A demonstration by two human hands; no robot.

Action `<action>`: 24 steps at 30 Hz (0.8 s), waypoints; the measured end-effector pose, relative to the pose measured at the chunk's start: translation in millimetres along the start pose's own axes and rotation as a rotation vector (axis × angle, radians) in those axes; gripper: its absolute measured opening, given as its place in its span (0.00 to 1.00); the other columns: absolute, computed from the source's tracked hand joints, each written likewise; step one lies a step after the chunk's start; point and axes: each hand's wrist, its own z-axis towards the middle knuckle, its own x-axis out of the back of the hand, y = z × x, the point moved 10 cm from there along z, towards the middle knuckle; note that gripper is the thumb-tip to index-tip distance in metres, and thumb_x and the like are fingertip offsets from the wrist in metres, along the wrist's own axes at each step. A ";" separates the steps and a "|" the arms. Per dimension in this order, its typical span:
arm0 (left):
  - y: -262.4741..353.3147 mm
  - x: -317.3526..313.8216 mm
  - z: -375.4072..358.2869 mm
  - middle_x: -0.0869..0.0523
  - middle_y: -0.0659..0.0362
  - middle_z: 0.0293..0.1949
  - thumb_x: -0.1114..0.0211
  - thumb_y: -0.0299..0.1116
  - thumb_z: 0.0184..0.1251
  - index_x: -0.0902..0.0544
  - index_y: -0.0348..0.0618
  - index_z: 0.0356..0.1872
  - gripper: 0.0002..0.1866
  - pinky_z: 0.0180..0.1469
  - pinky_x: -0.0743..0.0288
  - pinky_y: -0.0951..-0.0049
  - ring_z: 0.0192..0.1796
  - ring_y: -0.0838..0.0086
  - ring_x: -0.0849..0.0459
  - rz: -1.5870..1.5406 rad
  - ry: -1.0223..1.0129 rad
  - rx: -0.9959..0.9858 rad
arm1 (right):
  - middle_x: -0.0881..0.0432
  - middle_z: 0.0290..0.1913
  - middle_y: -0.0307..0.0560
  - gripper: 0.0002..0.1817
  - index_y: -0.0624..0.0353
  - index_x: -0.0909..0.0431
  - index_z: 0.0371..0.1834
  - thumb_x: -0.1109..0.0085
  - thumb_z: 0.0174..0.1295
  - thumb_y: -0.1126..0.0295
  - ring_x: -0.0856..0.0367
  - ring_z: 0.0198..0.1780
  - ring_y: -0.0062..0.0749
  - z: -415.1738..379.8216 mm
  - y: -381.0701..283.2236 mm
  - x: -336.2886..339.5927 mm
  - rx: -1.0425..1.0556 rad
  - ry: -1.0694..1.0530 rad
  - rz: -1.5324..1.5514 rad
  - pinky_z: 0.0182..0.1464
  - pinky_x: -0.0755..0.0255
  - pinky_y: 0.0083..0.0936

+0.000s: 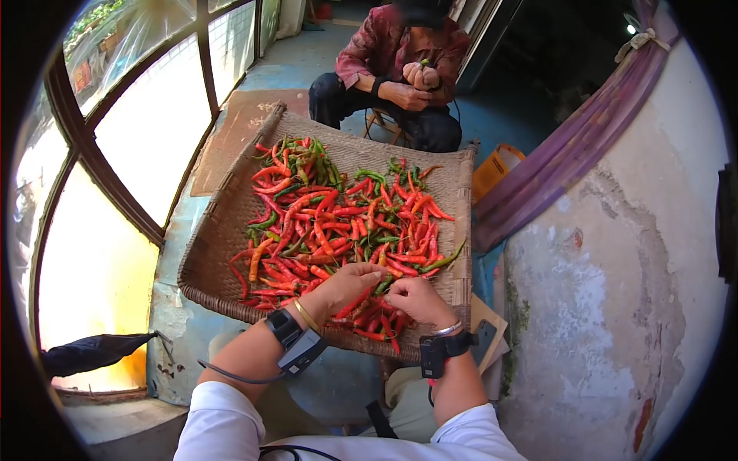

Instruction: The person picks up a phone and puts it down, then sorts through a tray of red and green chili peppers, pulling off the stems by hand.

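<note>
In the head view, a wide woven tray (463, 177) is seen heaped with peppers (326, 203), mostly red, which are spread from its middle to its near edge, with a greener clump (314, 160) gathered towards the far left corner. Both hands are lowered over the pile by the near edge, close together. The left hand (350, 290) is laid palm down above the red peppers, its fingers bent and drawn in; the right hand (421, 301) is curled loosely, its fingertips brought close to those of the left. A green pepper is seen between them, but whether it or any other is gripped by either hand cannot be told, as the fingertips are partly hidden. A long green pepper (448, 259) is left lying near the right edge. Beyond the far edge, another person (403, 58) is seated, with both hands raised in front of the chest. For good handling, each pepper is probably best lifted singly by a light pinch near the stem, since thin skins could be split by a hard squeeze. Tangled ones should be eased apart rather than pulled, and the cable (242, 376) at the left wrist should be kept from being dragged across the rim.
</note>
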 end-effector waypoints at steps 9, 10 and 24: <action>6.2 -18.7 -5.3 0.20 0.63 0.32 0.43 0.31 0.60 0.23 0.36 0.40 0.11 0.38 0.30 0.83 0.35 0.84 0.25 0.228 -0.132 -0.128 | 0.27 0.22 0.33 0.09 0.61 0.27 0.24 0.50 0.58 0.68 0.32 0.22 0.13 -3.9 -0.2 -3.3 -0.037 -0.043 0.479 0.25 0.36 0.11; 10.0 -16.2 -6.8 0.21 0.64 0.28 0.42 0.32 0.59 0.22 0.36 0.37 0.09 0.34 0.30 0.84 0.30 0.84 0.26 0.157 -0.096 -0.128 | 0.27 0.23 0.33 0.09 0.60 0.27 0.25 0.50 0.58 0.67 0.32 0.23 0.13 -2.6 2.1 -3.5 -0.042 -0.033 0.555 0.27 0.36 0.11; 36.3 19.4 -15.0 0.23 0.66 0.22 0.40 0.33 0.58 0.23 0.43 0.27 0.05 0.27 0.30 0.83 0.22 0.83 0.27 -0.125 0.109 -0.086 | 0.24 0.34 0.37 0.12 0.62 0.27 0.38 0.44 0.55 0.66 0.28 0.33 0.16 4.0 -8.6 -25.2 0.119 -0.148 0.587 0.37 0.33 0.13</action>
